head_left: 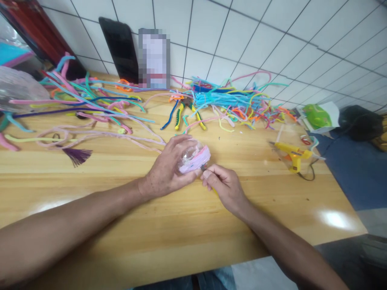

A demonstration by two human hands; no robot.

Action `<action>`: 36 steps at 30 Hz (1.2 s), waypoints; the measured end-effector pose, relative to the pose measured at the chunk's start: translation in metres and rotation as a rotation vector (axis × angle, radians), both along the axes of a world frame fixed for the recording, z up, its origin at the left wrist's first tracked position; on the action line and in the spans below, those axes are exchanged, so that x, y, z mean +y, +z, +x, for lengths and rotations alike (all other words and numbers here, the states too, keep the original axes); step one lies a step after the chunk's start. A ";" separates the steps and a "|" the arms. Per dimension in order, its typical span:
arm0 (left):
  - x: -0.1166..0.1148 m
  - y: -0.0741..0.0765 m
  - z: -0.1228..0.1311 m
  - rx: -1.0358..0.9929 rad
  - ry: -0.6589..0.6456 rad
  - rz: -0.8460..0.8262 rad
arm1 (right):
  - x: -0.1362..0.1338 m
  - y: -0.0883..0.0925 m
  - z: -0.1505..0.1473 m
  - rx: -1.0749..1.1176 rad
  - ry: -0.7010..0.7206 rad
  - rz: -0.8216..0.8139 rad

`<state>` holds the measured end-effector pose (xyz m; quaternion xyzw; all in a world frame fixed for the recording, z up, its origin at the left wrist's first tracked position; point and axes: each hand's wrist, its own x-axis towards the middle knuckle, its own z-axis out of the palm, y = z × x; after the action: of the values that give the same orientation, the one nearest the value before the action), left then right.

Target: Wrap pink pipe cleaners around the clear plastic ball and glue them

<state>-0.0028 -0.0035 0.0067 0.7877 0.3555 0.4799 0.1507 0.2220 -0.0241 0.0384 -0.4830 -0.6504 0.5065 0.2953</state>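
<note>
My left hand is closed around a clear, rounded, see-through piece with lilac and pink pipe cleaner wound about it. Its far side is hidden by my fingers. A long lilac pipe cleaner runs leftward over the table from near that hand. My right hand pinches a small tool; a bit of yellow handle and a dark tip show. That tip is at the lower right edge of the wound band; whether it touches, I cannot tell.
On the wooden table, pliers and a pile of pipe cleaners lie behind my hands. More pipe cleaners and a purple tassel are at left. A yellow glue gun stands right. Two phones lean against the tiled wall.
</note>
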 end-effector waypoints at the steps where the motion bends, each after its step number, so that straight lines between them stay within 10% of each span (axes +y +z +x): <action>1: 0.000 0.000 0.000 0.000 -0.001 0.000 | 0.000 0.000 -0.001 -0.004 -0.003 0.009; 36: 0.000 -0.002 0.003 -0.031 -0.004 0.002 | 0.001 -0.006 -0.004 -0.040 -0.068 0.230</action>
<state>0.0003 -0.0036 0.0049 0.7810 0.3511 0.4923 0.1563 0.2175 -0.0227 0.0319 -0.4777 -0.6933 0.4086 0.3524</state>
